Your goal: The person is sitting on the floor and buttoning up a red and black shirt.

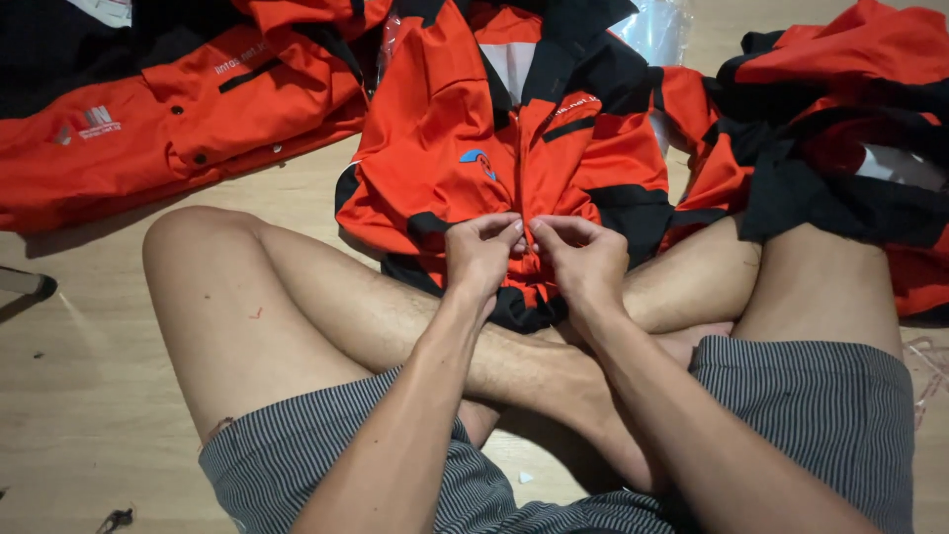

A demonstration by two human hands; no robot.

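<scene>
Pinching the front placket of the orange-and-black jacket (pixel 514 148) lying over the crossed shins, left hand (pixel 481 252) & right hand (pixel 585 255) both closed on fabric, should prob keep edges aligned, fingertips close together.

We saw that the jacket (pixel 514 148) under our hands was bright orange-red with black panels at the collar, sides and hem, a white lining at the neck, and a small blue-and-red emblem on its chest. The second jacket (pixel 168 119), on the left, was the same orange-red with black trim, dark snaps and white lettering. The heap of jackets (pixel 840 129) on the right mixed orange-red with black and a patch of white. Our shorts (pixel 801 415) were finely striped in grey and black. The floor (pixel 69 396) was pale wood-grain beige.
</scene>
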